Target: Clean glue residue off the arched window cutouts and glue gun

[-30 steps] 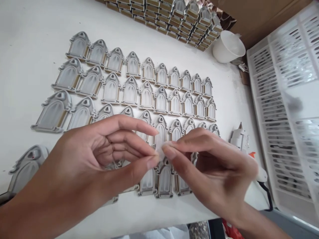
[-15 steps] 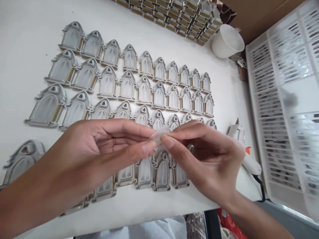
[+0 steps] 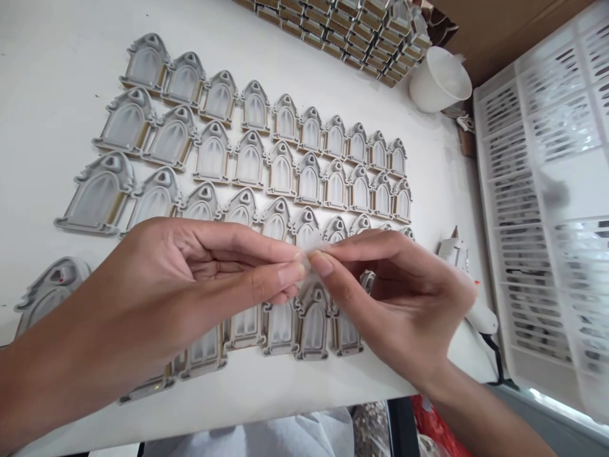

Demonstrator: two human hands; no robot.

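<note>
My left hand (image 3: 190,279) and my right hand (image 3: 404,298) meet above the near part of a white table (image 3: 57,76). Thumb and fingers of both hands pinch one small, thin, translucent white piece (image 3: 311,251) between them. Under the hands lie rows of grey arched window-shaped pieces (image 3: 280,165) with tan edges, laid flat side by side. The nearest row (image 3: 311,327) is partly hidden by my hands.
A white glue gun (image 3: 464,273) with a black cord lies right of my right hand. A white cup (image 3: 440,79) lies on its side at the back right. Stacked similar pieces (image 3: 352,38) line the far edge. A white slotted plastic crate (image 3: 547,209) stands at the right.
My left fingers have closed from a loose spread into a tight pinch on the thin piece, meeting the right fingertips. Both hands have risen slightly in view.
</note>
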